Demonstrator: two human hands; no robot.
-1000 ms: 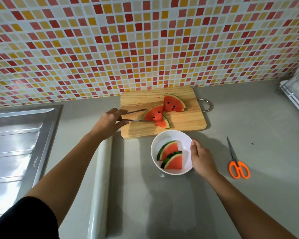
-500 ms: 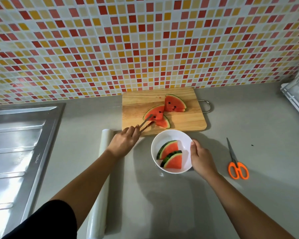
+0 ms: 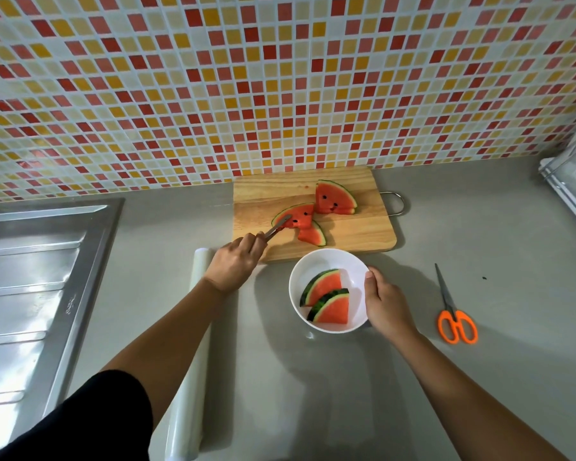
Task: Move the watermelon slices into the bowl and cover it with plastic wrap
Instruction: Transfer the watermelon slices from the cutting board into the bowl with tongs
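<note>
A wooden cutting board (image 3: 353, 237) lies against the tiled wall with three watermelon slices on it: one at the back (image 3: 334, 197), one in the middle (image 3: 298, 217), a small one in front (image 3: 312, 235). My left hand (image 3: 233, 262) grips metal tongs (image 3: 277, 226) whose tips pinch the middle slice's left edge. A white bowl (image 3: 356, 267) sits in front of the board with two slices (image 3: 326, 296) inside. My right hand (image 3: 384, 302) holds the bowl's right rim. A plastic wrap roll (image 3: 193, 377) lies lengthwise under my left forearm.
Orange-handled scissors (image 3: 454, 314) lie on the grey counter right of the bowl. A steel sink drainboard (image 3: 30, 287) fills the left side. A white rack (image 3: 569, 184) sits at the far right edge.
My left hand shifted from the board's left edge toward me and right, turning the tongs so they point up-right onto the middle slice. The bowl and right hand stayed put.
</note>
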